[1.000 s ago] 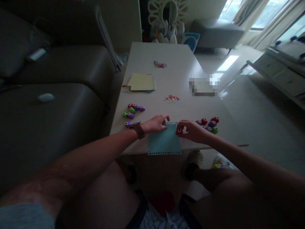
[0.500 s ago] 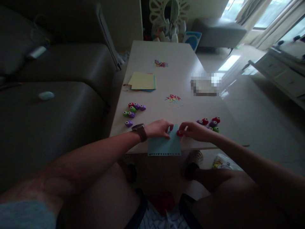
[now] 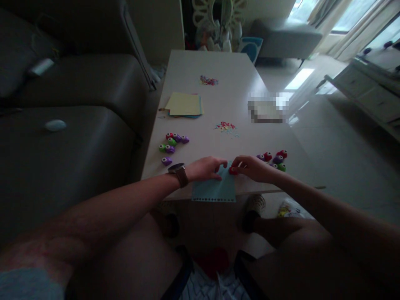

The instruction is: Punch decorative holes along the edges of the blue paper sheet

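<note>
A light blue sheet of paper lies at the near edge of the table, partly overhanging it, with a row of small punched holes along its near side. My left hand rests on the sheet, thumb and index finger spread apart. At the sheet's right edge, my right hand grips a small red craft punch between thumb and fingers. Part of the punch is hidden by the fingers. More red, purple and green punches sit just beyond my right hand, and others stand left of my left hand.
On the white table lie a stack of coloured paper, a near pile of paper bits and a farther pile. A blurred-out object is at the right edge. A grey sofa flanks the left side.
The whole view has shifted slightly. My right hand's fingers have changed position a little on the red punch, which stays at the sheet's right edge. My left hand remains on the paper.
</note>
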Demonstrator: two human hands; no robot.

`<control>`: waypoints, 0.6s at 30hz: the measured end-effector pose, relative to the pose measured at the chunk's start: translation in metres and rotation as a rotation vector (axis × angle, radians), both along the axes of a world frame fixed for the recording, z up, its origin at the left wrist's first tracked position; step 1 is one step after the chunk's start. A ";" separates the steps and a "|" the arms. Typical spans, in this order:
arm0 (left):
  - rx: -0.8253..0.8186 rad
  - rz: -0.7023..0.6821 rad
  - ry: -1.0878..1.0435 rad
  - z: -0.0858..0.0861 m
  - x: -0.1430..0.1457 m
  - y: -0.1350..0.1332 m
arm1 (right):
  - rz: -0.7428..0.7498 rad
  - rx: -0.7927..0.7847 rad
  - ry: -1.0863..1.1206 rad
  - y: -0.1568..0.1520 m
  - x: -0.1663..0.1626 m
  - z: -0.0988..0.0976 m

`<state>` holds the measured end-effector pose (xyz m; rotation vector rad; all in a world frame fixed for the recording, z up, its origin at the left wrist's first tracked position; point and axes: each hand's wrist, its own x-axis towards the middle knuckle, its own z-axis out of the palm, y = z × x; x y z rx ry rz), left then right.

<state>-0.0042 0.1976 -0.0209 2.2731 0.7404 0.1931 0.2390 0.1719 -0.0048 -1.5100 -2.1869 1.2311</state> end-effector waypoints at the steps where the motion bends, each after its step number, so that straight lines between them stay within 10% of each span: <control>1: 0.004 0.005 -0.006 -0.001 -0.001 -0.001 | -0.003 -0.005 0.006 0.000 0.000 -0.001; 18: 0.266 -0.082 0.108 -0.001 -0.006 -0.013 | -0.088 -0.139 0.022 0.017 -0.009 0.004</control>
